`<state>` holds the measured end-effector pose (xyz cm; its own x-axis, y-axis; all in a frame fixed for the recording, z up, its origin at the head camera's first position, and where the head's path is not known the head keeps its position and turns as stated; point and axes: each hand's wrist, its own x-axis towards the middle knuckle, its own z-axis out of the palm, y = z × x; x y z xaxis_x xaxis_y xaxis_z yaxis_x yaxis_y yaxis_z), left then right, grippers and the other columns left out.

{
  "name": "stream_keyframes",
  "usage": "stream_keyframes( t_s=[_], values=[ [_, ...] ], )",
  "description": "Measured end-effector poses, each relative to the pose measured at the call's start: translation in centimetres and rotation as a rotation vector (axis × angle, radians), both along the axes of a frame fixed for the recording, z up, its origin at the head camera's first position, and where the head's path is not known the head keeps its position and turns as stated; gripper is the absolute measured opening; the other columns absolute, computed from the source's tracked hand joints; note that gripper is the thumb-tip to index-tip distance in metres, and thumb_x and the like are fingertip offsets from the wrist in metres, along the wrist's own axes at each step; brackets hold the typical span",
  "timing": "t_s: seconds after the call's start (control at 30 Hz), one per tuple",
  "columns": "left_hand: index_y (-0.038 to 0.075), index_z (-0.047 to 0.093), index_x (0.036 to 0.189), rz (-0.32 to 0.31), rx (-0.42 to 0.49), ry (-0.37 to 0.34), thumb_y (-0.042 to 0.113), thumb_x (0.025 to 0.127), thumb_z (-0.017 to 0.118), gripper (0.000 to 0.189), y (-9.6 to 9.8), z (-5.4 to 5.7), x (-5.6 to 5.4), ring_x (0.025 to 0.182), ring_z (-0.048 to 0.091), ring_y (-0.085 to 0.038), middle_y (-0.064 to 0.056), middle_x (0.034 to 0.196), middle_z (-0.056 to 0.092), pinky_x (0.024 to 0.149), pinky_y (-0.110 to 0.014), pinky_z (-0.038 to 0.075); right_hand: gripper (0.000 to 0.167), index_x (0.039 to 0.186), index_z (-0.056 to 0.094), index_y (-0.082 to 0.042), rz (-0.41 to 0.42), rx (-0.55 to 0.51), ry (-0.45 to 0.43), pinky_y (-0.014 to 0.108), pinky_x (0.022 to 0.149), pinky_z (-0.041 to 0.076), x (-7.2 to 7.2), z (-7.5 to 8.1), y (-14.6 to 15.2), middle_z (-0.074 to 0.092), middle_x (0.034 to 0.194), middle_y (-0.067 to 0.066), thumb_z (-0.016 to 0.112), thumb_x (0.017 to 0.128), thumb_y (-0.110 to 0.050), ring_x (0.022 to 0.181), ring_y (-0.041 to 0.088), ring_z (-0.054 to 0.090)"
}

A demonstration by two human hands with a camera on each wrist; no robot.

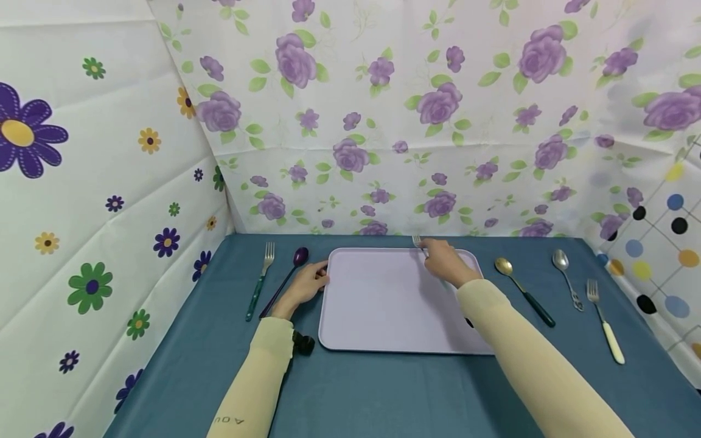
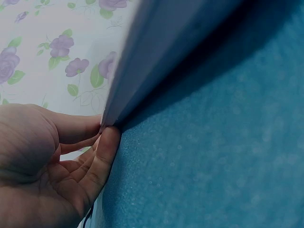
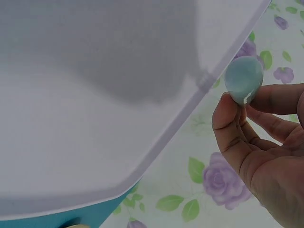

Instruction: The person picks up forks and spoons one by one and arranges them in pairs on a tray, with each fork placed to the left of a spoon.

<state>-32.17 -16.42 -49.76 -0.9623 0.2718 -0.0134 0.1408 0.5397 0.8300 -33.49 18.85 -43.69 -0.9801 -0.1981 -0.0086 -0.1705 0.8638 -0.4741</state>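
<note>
Pinches a fork [image 1: 417,241] in the fingers of the right hand [image 1: 450,263], by the far edge of the tray [image 1: 378,304]. Grips the tray's side with the left hand [image 1: 303,284]. Left of those fingers, has a purple spoon [image 1: 300,257], then a green fork [image 1: 261,280]; right of the others, a gold spoon [image 1: 531,300], silver spoon [image 1: 561,261] and white fork [image 1: 612,342].

In the head view, the left arm [image 1: 253,377] rises from the bottom edge, its hand [image 1: 303,285] just left of centre. The right arm [image 1: 526,350] slants up from the lower right, bent inward, its hand [image 1: 446,261] right of centre and slightly higher. Both wear cream sleeves [image 1: 484,297] to the wrist. Each wrist view shows thumb and fingers [image 2: 108,142] drawn into a pinch.
</note>
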Motion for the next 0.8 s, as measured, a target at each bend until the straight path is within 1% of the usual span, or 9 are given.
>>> stream_keyframes(
  t_s=[0.17,0.53,0.7,0.8],
  values=[
    [-0.008,0.045,0.153,0.002,-0.004,0.008,0.002,0.105,0.056,0.05,0.1,0.0,0.0,0.093,0.062,-0.023,-0.014,0.104,0.058,0.084,-0.037,0.059,0.054,0.143,0.058,0.005,0.015,0.003,0.008,0.061,0.109,0.043,-0.1,-0.1,-0.5,0.058,0.141,0.029,0.049,0.09,0.008,0.129,0.047,0.056],
    [-0.008,0.046,0.152,0.009,-0.012,0.01,0.002,0.104,0.056,0.05,0.1,0.2,0.1,0.093,0.062,-0.023,-0.014,0.104,0.059,0.085,-0.038,0.059,0.054,0.14,0.06,0.005,0.033,0.017,0.039,0.06,0.103,0.048,-0.1,-0.1,-1.0,0.062,0.135,0.03,0.05,0.087,0.009,0.117,0.042,0.063],
    [-0.008,0.046,0.152,0.008,-0.007,0.011,0.001,0.104,0.057,0.05,0.0,0.0,0.1,0.094,0.063,-0.023,-0.015,0.104,0.058,0.085,-0.038,0.059,0.054,0.139,0.061,0.005,0.031,0.023,0.035,0.059,0.102,0.049,0.1,0.0,-1.4,0.063,0.134,0.03,0.05,0.087,0.009,0.118,0.044,0.063],
    [-0.008,0.046,0.152,0.006,-0.008,0.013,0.001,0.104,0.056,0.05,0.0,-0.1,0.0,0.094,0.063,-0.024,-0.015,0.105,0.059,0.085,-0.038,0.059,0.052,0.139,0.061,0.005,0.032,0.028,0.025,0.059,0.104,0.047,0.1,0.0,-1.7,0.062,0.135,0.029,0.049,0.089,0.008,0.124,0.045,0.06]
  ],
)
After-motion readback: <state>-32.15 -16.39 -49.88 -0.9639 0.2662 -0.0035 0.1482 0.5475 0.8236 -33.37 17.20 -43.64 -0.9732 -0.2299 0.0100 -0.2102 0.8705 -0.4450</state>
